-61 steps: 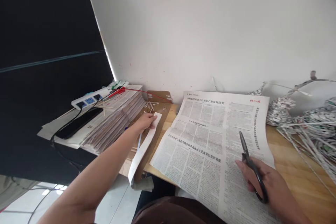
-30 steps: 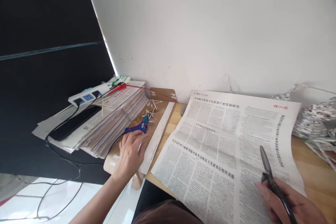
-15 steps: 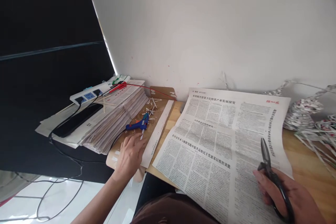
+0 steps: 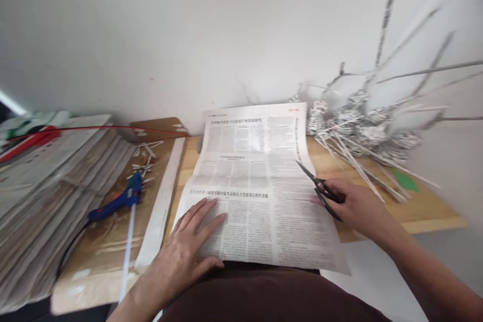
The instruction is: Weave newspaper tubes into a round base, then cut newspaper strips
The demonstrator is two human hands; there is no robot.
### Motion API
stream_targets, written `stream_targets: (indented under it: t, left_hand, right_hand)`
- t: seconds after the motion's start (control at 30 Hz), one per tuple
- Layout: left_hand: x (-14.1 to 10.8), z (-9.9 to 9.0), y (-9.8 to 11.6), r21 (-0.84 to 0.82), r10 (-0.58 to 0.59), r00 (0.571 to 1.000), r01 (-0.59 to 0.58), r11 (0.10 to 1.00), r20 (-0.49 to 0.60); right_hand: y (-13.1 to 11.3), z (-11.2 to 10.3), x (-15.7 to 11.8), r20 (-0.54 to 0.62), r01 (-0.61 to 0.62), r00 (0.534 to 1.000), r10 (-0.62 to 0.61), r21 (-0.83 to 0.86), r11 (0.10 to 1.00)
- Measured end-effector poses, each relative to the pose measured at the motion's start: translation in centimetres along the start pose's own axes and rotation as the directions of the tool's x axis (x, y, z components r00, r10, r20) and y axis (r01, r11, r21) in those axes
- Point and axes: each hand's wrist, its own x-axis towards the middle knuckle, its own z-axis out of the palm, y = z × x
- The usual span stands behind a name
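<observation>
A large newspaper sheet (image 4: 247, 181) lies on the wooden table, its near edge hanging toward my lap. My left hand (image 4: 190, 244) rests on the sheet's lower left part with the fingers spread. On the right edge of the paper, my right hand (image 4: 350, 204) grips a pair of black-handled scissors (image 4: 320, 186), whose blades point up and left over the print. Left of the paper, a blue glue gun (image 4: 118, 201) lies on a brown board, with a whitish glue stick (image 4: 130, 241) reaching from it toward me.
A thick stack of newspapers (image 4: 56, 201) stands at the left, with a red thing and a cable on top. Rolled paper sticks (image 4: 358, 166) and woven paper pieces (image 4: 358, 121) crowd the right back. A white strip (image 4: 162, 201) edges the brown board (image 4: 90, 282). A wall rises behind.
The view has swung to the right. My left hand has moved from beside the glue gun onto the newspaper. The scissors stay in my right hand, now turned more to the left.
</observation>
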Motion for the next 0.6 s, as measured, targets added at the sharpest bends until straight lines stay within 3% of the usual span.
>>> stream_targets:
  t: [0.23, 0.37, 0.47, 0.6]
  left_hand:
    - [1.1, 3.5, -0.4, 0.15, 0.106, 0.994, -0.105, 0.983, 0.0]
    - [0.7, 4.2, -0.8, 0.183, 0.127, 0.992, -0.121, 0.976, -0.022]
    - [0.6, 4.1, -0.3, 0.168, 0.095, 0.995, -0.09, 0.982, -0.02]
    - [0.6, 3.4, 0.7, 0.105, 0.043, 0.999, -0.041, 0.994, -0.016]
  right_hand:
    - [2.2, -1.4, -1.5, -0.029, -0.26, 0.965, 0.262, -0.272, 0.926]
    - [2.0, -0.7, -1.2, -0.128, -0.262, 0.965, 0.231, -0.364, 0.894]
    - [2.2, -0.4, -0.2, -0.189, -0.259, 0.961, 0.204, -0.341, 0.904]
    - [2.7, -0.3, 0.9, -0.261, -0.144, 0.963, 0.058, -0.323, 0.936]
